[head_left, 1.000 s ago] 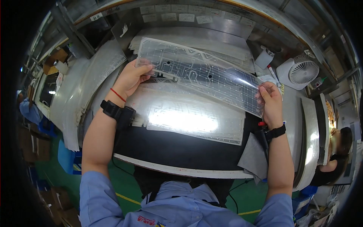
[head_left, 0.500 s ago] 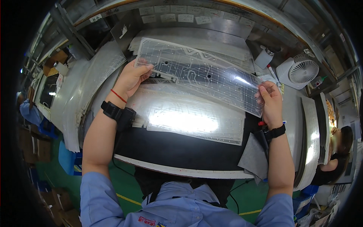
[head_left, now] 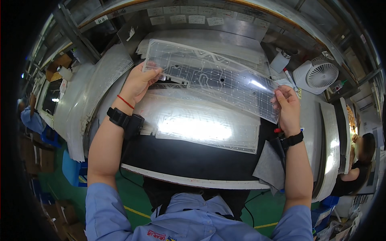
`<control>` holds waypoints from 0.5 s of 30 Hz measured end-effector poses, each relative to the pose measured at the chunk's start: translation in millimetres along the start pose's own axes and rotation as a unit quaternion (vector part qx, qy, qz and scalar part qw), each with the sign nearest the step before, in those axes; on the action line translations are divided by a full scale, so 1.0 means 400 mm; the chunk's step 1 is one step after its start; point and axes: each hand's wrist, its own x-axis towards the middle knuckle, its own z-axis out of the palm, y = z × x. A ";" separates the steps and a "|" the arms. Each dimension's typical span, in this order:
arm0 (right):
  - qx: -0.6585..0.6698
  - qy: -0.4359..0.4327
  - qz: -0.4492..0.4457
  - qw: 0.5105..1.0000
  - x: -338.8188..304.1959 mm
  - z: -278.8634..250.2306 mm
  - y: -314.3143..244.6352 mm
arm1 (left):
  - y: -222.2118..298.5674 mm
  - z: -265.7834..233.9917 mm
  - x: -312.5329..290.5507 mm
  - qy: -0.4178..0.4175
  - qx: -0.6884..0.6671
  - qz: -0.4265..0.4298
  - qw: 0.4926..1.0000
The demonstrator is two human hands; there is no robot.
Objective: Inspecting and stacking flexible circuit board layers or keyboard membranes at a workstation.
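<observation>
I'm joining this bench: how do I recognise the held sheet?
Find the black mat, then the stack on it. Higher in the picture is a clear, line-patterned sheet, slanting down rightward. Only it is held, by left hand and right hand.

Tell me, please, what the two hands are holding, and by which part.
A transparent patterned sheet: the left hand grips its left end, the right hand its right end.

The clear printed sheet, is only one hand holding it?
No, the left hand grips one end of the clear printed sheet and the right hand grips the other.
</observation>
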 end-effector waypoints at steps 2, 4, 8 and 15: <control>-0.003 0.005 0.002 1.000 -0.001 -0.001 -0.001 | 0.006 0.006 -0.003 -0.003 0.015 0.000 1.000; -0.007 0.007 0.004 1.000 0.000 -0.003 -0.001 | 0.001 -0.001 -0.002 0.001 0.018 0.001 1.000; 0.001 0.008 0.002 1.000 -0.001 -0.003 -0.002 | 0.000 0.002 -0.002 -0.005 0.019 0.012 1.000; -0.002 0.004 -0.004 1.000 0.001 -0.006 0.004 | 0.002 0.002 -0.001 -0.004 0.033 0.000 0.999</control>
